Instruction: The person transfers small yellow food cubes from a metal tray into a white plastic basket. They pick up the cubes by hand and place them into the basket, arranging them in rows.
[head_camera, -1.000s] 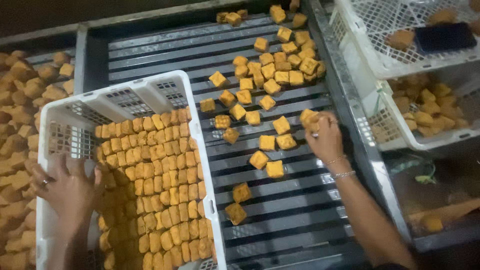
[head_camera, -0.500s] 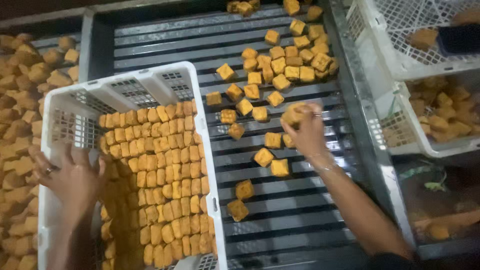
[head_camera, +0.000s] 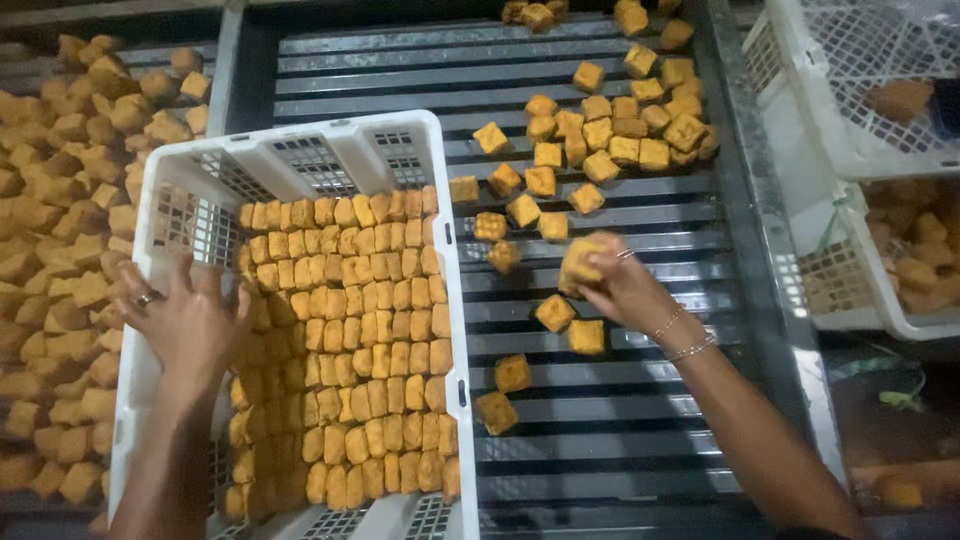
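The right hand (head_camera: 622, 285) reaches out over the dark slatted rack (head_camera: 620, 460), forearm running up from the lower right edge, wrist slightly bent and ringed by thin bracelets; its fingers are curled tight around an orange-brown fried cube (head_camera: 582, 262), which sits lifted above the slats with its upper corner showing past the fingertips. The left hand (head_camera: 185, 320) lies over the left wall of the white plastic crate (head_camera: 290, 160), palm down, fingers spread and draped inward toward the packed rows; a ring shows on one finger; it clamps nothing, and I cannot tell how firmly it presses on the rim.

The held cube is golden, rough-skinned and roughly square, like the rest; it hangs just above two loose cubes (head_camera: 570, 325) lying on the rack under the hand. More loose cubes scatter toward the crate, and a denser cluster (head_camera: 625, 125) lies further up the rack. Inside the crate, packed cubes (head_camera: 350, 340) stand in close tidy rows, filling most of the floor except a bare strip at the far end. A heap of the same cubes (head_camera: 60, 250) lies left of the crate; further white crates (head_camera: 860, 110) stand at the right.
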